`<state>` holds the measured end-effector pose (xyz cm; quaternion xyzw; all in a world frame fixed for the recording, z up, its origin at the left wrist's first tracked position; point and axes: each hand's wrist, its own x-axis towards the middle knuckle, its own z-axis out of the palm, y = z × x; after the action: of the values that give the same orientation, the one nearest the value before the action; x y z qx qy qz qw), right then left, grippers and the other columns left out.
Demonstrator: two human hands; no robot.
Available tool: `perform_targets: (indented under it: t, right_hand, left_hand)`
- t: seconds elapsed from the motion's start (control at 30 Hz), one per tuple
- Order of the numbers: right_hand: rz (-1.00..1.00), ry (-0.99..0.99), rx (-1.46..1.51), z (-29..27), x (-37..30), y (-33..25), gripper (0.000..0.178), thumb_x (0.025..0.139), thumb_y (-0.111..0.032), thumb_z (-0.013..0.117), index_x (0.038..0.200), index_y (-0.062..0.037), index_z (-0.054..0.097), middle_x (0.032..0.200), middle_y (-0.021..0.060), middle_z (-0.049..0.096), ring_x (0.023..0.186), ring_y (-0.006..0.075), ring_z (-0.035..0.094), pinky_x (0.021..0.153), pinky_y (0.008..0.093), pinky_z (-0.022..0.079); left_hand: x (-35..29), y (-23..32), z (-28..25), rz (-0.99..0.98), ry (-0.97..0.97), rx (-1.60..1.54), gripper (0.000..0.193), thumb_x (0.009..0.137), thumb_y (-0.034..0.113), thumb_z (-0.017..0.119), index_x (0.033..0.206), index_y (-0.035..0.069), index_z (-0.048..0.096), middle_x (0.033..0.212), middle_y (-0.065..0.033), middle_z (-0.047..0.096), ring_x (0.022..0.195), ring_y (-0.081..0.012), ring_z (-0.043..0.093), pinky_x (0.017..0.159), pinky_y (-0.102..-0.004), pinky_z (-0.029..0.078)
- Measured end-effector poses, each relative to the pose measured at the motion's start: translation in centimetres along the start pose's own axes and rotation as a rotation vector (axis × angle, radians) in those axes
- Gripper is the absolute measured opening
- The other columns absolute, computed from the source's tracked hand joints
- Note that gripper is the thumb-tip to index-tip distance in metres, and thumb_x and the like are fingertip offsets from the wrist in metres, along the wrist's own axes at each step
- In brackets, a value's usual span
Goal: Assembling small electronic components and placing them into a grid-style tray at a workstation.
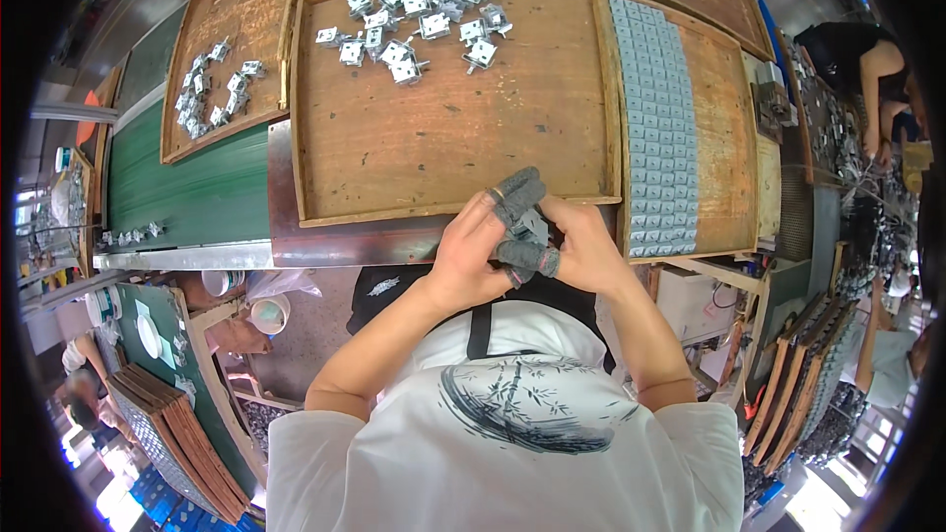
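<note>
Both hands' fingers (517, 199) pinch one small metal part (530, 228) before three wooden trays (325, 199)

Metal parts (414, 15) lie in the tray (443, 138) (far end), behind the hands (522, 236).

We wear a white short-sleeved T-shirt printed with dark ink-brush bamboo leaves, under a black apron with a strap at the chest. Grey knitted finger cots cover fingertips of our left hand (473, 251) and right hand (581, 251); forearms are bare.
</note>
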<state>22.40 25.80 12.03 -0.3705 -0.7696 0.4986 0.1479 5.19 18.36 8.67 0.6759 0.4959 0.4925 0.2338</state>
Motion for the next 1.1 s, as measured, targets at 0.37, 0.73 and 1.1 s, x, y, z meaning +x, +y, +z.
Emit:
perform_targets:
  t: [0.37,0.73,1.1]
  right_hand:
    - [-0.064,0.12,0.006,-0.3,-1.6,1.0,0.041,0.072,-0.03,0.08,0.091,0.0005,0.06,0.072,0.0156,0.062,0.064,0.0278,0.061,0.058,0.0358,0.048]
    - [-0.05,0.192,0.024,-0.8,-1.1,1.6,0.038,0.07,-0.031,0.08,0.084,-0.0024,0.06,0.073,0.0165,0.064,0.066,0.0365,0.064,0.058,0.04,0.05]
    - [-0.008,0.036,-0.069,1.8,-0.3,3.8,0.052,0.075,-0.038,0.082,0.104,-0.0011,0.062,0.082,0.0185,0.064,0.074,0.0352,0.063,0.067,0.0403,0.05]
  left_hand:
    - [0.6,0.4,1.2,0.005,-0.036,0.019,0.072,0.07,0.02,0.086,0.129,-0.006,0.055,0.115,-0.0215,0.063,0.095,-0.0312,0.066,0.082,-0.035,0.054]
    - [1.1,-0.8,1.6,-0.145,-0.156,-0.046,0.079,0.063,0.016,0.083,0.134,-0.002,0.053,0.12,-0.0209,0.063,0.094,-0.0368,0.066,0.078,-0.0381,0.055]
    - [0.7,-1.7,-1.0,-0.094,-0.203,0.108,0.065,0.07,0.018,0.082,0.127,-0.001,0.057,0.114,-0.018,0.064,0.101,-0.0382,0.062,0.085,-0.0421,0.051]
